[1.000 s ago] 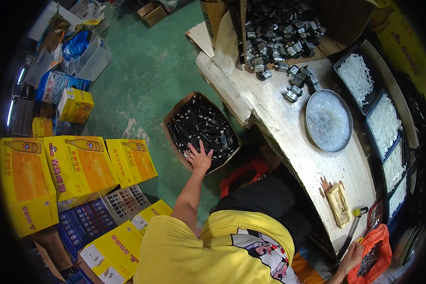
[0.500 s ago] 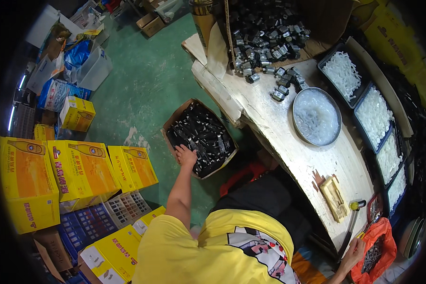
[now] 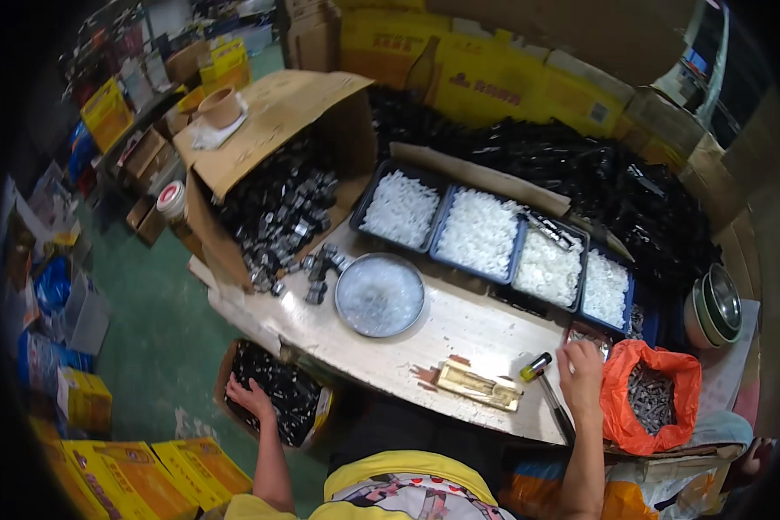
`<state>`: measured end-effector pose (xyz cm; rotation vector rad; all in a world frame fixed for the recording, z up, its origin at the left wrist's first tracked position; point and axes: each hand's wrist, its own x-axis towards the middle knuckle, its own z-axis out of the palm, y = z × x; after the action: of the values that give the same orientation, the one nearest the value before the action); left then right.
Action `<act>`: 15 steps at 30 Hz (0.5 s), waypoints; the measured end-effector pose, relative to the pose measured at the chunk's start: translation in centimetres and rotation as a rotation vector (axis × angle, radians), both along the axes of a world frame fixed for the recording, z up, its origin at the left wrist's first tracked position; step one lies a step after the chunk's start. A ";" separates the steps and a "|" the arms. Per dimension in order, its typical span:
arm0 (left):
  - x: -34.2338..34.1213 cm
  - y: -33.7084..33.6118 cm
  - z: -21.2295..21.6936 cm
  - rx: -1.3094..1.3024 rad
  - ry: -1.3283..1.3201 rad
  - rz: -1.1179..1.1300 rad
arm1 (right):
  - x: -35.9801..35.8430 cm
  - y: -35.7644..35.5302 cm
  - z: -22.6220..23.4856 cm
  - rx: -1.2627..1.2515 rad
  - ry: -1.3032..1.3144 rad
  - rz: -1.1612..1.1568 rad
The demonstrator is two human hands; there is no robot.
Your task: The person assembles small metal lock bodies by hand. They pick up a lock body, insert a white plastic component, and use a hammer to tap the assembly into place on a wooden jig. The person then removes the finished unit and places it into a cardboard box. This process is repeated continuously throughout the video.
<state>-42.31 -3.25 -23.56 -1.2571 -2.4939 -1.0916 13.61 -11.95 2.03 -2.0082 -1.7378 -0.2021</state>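
Note:
My left hand (image 3: 250,397) reaches down into a cardboard box (image 3: 324,406) of black plastic parts (image 3: 279,381), its fingers spread on the pile near the box's left side. Over the right end of the table, my right hand (image 3: 581,362) is raised with its fingers curled together beside a small red tray (image 3: 600,336). Whatever those fingers hold is too small to make out. Just left of that hand lies a hammer (image 3: 549,397) with a yellow-and-black head and black grip. A cream-coloured fixture (image 3: 479,384) rests at the table's near edge.
A round metal bowl (image 3: 380,295) of clear pieces stands mid-table. Behind it, trays (image 3: 477,232) hold white parts. An orange bag (image 3: 614,407) of grey pieces sits at right. A tipped carton (image 3: 277,113) spills metal-and-black parts at left. Yellow cartons (image 3: 130,477) stand on the floor.
The view has swung right toward the table. My right hand has moved from the orange bag's near side to beside the small red tray. My left hand stays in the box of black parts.

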 end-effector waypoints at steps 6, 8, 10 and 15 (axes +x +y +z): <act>9.7 4.2 14.6 0.439 -0.015 -0.543 | 0.7 8.3 0.3 0.002 0.003 0.115; 11.9 6.2 16.5 0.447 -0.012 -0.618 | 1.3 10.4 0.4 0.034 -0.039 0.115; 13.4 7.8 17.5 0.396 -0.018 -0.690 | 2.2 11.5 0.8 0.025 -0.040 0.074; 14.0 9.5 15.5 0.261 -0.174 -0.684 | 5.1 14.8 0.7 0.076 -0.078 -0.055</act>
<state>-28.26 6.26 -8.03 -2.0624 -1.9489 -1.6563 18.68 2.84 2.74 -2.0195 -1.6963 -0.3635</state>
